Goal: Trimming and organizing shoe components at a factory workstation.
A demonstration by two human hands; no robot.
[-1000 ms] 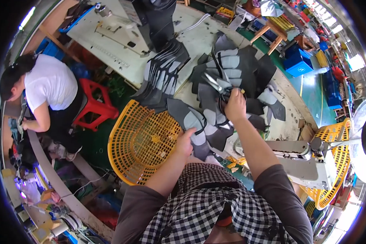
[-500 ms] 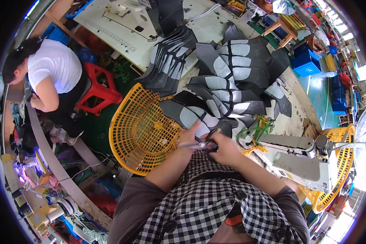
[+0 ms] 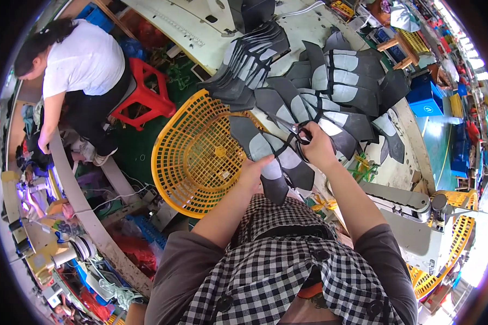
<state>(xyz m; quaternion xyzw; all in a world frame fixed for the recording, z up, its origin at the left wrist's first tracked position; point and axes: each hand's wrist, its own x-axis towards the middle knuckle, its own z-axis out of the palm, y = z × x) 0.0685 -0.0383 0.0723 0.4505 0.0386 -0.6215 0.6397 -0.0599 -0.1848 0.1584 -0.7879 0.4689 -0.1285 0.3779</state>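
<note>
At your far left, a person in a white shirt (image 3: 84, 59) bends over beside a red stool (image 3: 143, 97); they are well apart from your work. Next comes the yellow plastic basket (image 3: 195, 162), tilted against the table edge. Your left hand (image 3: 253, 172) is closed on the lower end of a black-and-grey cut fabric piece (image 3: 271, 157) that lies over the basket's rim, part of a chain of like pieces running up to the overlapping stack of cut pieces (image 3: 331, 81) on the white table (image 3: 200, 27). The piece looks light, thin and limp, so it will likely sag and swing; hold it near the joint between two pieces, keeping it taut. Your right hand (image 3: 315, 147) is wrapped through the handles of the scissors (image 3: 294, 129), blades pointing up-left at the piece; whether the blades are parted I cannot tell. A sewing machine (image 3: 412, 208) sits to your right.
</note>
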